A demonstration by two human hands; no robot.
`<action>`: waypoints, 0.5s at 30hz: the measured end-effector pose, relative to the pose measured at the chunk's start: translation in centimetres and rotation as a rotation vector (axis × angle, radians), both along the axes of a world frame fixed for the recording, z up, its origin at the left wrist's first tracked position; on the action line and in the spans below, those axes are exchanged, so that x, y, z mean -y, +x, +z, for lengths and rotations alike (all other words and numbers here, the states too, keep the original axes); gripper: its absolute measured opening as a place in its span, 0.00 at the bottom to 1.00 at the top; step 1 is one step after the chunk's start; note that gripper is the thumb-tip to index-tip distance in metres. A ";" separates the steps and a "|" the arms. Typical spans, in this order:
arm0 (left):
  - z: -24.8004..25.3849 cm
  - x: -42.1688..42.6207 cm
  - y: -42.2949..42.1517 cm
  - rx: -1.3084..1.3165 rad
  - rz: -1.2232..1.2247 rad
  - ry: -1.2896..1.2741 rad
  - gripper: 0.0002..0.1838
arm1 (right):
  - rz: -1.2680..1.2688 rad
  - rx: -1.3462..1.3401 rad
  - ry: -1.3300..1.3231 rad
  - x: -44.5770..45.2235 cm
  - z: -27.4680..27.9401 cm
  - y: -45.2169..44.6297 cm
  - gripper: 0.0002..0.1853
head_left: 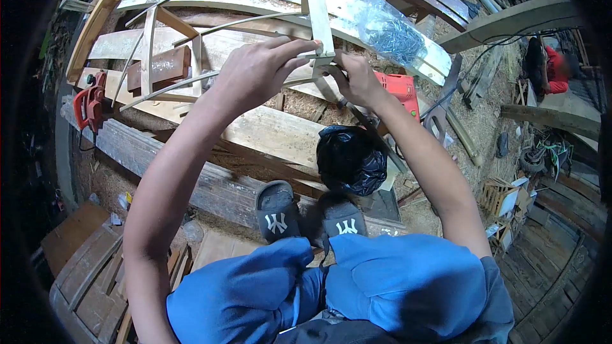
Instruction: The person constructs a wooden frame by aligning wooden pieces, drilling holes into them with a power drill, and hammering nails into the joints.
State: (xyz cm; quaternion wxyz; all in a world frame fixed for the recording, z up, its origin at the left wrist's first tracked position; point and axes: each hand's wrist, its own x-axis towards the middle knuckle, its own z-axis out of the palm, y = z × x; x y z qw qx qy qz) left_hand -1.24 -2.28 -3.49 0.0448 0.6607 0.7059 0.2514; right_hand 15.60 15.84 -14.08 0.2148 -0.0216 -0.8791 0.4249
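A light wooden frame (317, 9) made of narrow strips stands upright in front of me, with a corner joint between my hands. My left hand (271, 64) is closed, its fingertips pressed on the frame at this joint. From the other side, my right hand (358, 79) has its fingers curled at the same corner. A dark, long-handled tool (376, 134) slants below the right hand; whether the hand touches it I cannot tell. Anything small between the fingertips is hidden.
A clear plastic bag of nails (395, 38) lies on a plank (437, 64). Near my right hand are a red power tool (398, 92) and a black plastic bag (352, 160). Another red tool (89, 108) sits left. A person in red (556, 70) is far right.
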 end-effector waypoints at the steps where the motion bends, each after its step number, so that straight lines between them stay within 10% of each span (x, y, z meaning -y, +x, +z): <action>1: 0.0 0.0 0.1 -0.001 0.000 0.000 0.19 | 0.001 0.009 0.015 -0.1 -0.1 0.1 0.17; 15: 0.2 -0.1 0.1 -0.030 0.028 -0.106 0.24 | -0.029 0.102 0.008 0.0 0.3 0.1 0.12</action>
